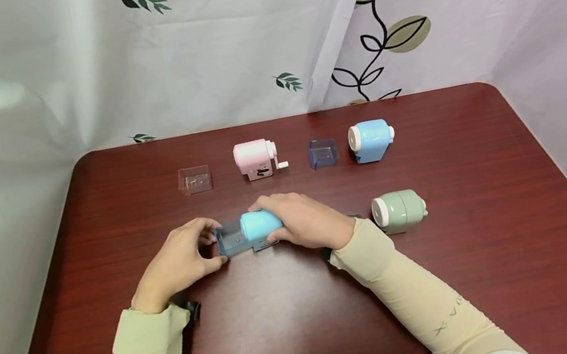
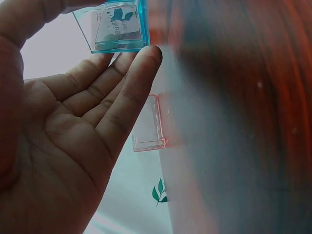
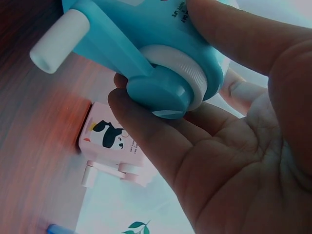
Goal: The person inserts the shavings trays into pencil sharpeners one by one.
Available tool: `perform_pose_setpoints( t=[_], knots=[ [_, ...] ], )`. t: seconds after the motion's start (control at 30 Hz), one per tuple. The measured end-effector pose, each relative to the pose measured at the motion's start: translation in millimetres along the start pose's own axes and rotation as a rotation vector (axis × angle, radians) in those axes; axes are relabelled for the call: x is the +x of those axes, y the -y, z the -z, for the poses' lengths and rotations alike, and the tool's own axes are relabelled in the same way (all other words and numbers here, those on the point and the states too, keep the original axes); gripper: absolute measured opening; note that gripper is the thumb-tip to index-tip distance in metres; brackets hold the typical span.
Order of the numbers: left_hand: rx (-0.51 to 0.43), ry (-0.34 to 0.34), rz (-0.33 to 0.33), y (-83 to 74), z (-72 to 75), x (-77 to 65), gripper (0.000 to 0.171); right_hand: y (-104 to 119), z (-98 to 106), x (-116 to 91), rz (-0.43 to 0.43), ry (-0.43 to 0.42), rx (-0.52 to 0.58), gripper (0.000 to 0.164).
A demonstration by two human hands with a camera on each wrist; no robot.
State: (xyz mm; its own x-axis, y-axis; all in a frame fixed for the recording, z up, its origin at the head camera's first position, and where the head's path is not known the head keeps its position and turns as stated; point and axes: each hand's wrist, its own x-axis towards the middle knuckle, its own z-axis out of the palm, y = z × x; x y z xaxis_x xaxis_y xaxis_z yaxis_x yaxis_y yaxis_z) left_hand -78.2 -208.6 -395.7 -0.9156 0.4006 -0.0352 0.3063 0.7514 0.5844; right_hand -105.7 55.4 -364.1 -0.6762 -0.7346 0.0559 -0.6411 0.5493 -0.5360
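A blue crank pencil sharpener [image 1: 260,224] is in my right hand [image 1: 308,217], fingers and thumb round its rounded body. In the right wrist view its crank [image 3: 114,41] with a white knob [image 3: 56,41] points away from the palm. At its left end is a see-through blue shavings drawer [image 1: 232,243], whose outer end my left hand [image 1: 178,260] pinches between thumb and fingers. The left wrist view shows the drawer [image 2: 119,46] close up at the fingertips. Drawer and sharpener line up end to end, close over the table.
Behind stand a pink sharpener [image 1: 252,156] and a light blue one [image 1: 370,139]. A clear pinkish drawer [image 1: 196,181] and a dark blue drawer [image 1: 322,153] lie to their left. A green sharpener [image 1: 402,208] stands right of my right hand, on the red-brown table [image 1: 504,264].
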Motion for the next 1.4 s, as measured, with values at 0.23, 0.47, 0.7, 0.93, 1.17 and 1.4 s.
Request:
perform_pose_setpoints(
  t=[0.23, 0.47, 0.7, 0.93, 1.17, 1.4],
  knots=[
    [-0.013, -0.003, -0.017, -1.3, 2.3, -0.7, 0.049, -2, 1, 1, -0.001, 0.009, 0.004, 0.051],
    [-0.033, -0.006, -0.024, -1.0, 2.6, -0.3, 0.048, -4, 1, 2, 0.000, 0.003, 0.005, 0.051],
    [-0.056, 0.006, -0.027, -3.7, 1.0, 1.0, 0.049, -4, 1, 2, 0.005, 0.004, -0.001, 0.052],
    [-0.037, 0.011, -0.047, -9.4, -2.0, 5.0, 0.049, -3, 1, 0, -0.007, 0.008, 0.006, 0.051],
    [-0.016, 0.015, -0.046, -14.1, -5.2, 9.7, 0.049, -4, 1, -1, -0.007, -0.001, 0.001, 0.052],
    [-0.008, 0.014, -0.067, -17.8, -8.4, 13.3, 0.046, -4, 0, 0, -0.002, -0.003, -0.002, 0.051]
  ],
)
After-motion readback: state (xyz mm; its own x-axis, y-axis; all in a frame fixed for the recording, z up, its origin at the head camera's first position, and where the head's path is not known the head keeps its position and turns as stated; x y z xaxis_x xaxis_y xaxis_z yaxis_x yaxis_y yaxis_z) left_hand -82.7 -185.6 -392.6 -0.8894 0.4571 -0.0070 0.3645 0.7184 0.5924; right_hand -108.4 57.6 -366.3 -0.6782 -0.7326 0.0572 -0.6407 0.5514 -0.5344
